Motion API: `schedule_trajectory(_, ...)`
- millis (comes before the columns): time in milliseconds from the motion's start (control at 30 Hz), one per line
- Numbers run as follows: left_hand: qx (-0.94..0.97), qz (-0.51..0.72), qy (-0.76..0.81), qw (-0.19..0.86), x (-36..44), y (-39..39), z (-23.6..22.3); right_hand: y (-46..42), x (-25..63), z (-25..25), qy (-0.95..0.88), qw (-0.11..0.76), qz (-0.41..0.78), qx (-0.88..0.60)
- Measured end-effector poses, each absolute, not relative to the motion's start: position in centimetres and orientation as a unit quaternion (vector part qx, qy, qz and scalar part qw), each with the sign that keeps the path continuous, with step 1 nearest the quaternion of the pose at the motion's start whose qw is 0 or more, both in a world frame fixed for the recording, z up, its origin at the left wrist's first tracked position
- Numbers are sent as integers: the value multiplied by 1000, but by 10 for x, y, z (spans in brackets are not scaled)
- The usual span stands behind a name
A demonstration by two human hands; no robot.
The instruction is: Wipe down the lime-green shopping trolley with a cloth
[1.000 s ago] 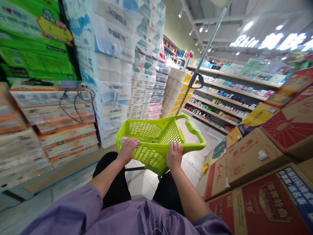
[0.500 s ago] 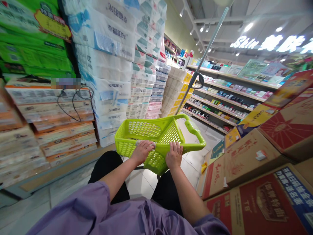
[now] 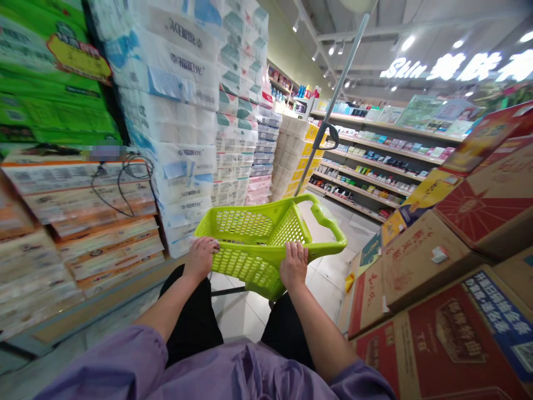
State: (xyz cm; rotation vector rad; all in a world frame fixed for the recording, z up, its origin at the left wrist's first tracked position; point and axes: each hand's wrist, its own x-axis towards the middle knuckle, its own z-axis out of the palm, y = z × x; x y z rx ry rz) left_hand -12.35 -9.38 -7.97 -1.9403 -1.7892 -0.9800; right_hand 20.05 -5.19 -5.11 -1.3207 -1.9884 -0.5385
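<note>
Green basket: a bright lime plastic shopping basket with perforated walls, in the middle of the scene, directly before the person; its grip end points right.
Left hand: the left hand is closed over the near rim at its left end, with a bit of pale cloth showing at the fingertips; most of the cloth is hidden.
Right hand: the right hand has its fingers bent over the near rim, well apart from the left, gripping the basket.
Person: purple sleeves and black trousers, knees on the near side.
Pole: a slanting metal pole with a dark looped handle, rising beyond the basket.
Left side: tall stacks of white paper packs; nearer, orange-and-white packs with a dark cable, below green packs.
Right side: piled cardboard cartons, brown and red.
Far: stocked shelves under a glowing white sign.
</note>
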Motion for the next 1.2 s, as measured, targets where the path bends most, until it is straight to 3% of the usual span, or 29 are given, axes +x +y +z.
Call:
schedule_trajectory(633, -782, -347, -506, 111, 24, -73, -58, -52, 201, -52, -768, 341, -181, -512)
schedule_trajectory(900, -800, -368, -473, 24, 46, -68, -51, -55, 202, -48, -771, 367, -146, -499)
schedule_trajectory(1033, -790, -437, -428, -46, 51, -66, -51, -74, 196, -48, -767, 446, -38, -460)
schedule_trajectory(1200, -757, -499, -400, -135, 66, -82, -63, -101, 171, -58, -633, 564, 254, -466)
